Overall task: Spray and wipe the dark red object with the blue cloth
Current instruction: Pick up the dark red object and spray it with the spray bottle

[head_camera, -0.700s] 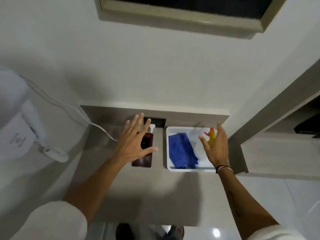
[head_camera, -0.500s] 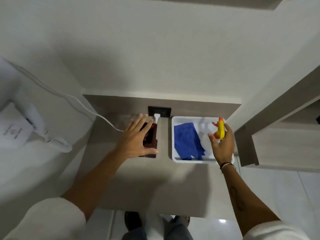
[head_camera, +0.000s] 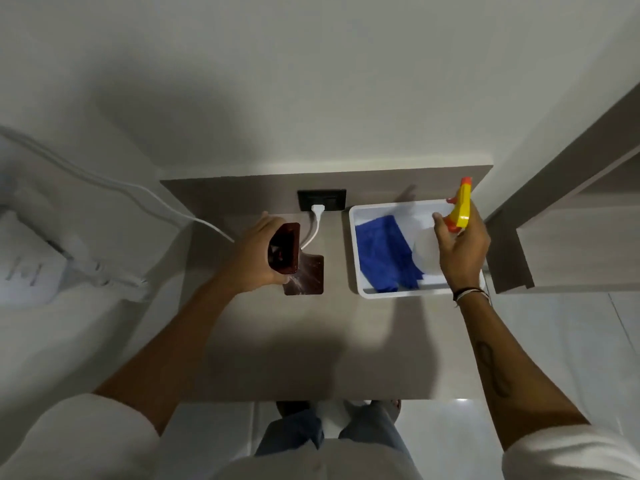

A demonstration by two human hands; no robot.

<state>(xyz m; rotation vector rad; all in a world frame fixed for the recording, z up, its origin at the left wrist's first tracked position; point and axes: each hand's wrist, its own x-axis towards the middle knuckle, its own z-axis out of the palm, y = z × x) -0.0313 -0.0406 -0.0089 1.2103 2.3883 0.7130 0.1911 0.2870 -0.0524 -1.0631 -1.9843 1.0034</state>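
Note:
My left hand [head_camera: 254, 256] grips a dark red glossy container [head_camera: 285, 248], lifted and tilted off a matching dark red flat piece [head_camera: 308, 277] that lies on the grey counter [head_camera: 301, 341]. My right hand [head_camera: 462, 249] holds a translucent spray bottle [head_camera: 427, 251] with a yellow and orange trigger head [head_camera: 461, 204], raised above the white tray [head_camera: 391, 294]. The blue cloth [head_camera: 382, 252] lies crumpled inside the tray, left of the bottle.
A black wall socket [head_camera: 322, 199] with a white plug and cable sits behind the red container. A white appliance [head_camera: 31, 258] with a cord rests at the left. A grey shelf unit [head_camera: 568, 237] stands at the right; the floor is below.
My left hand has closed on the dark red container and lifted it off the flat piece. My right hand has taken the spray bottle and raised it from the tray.

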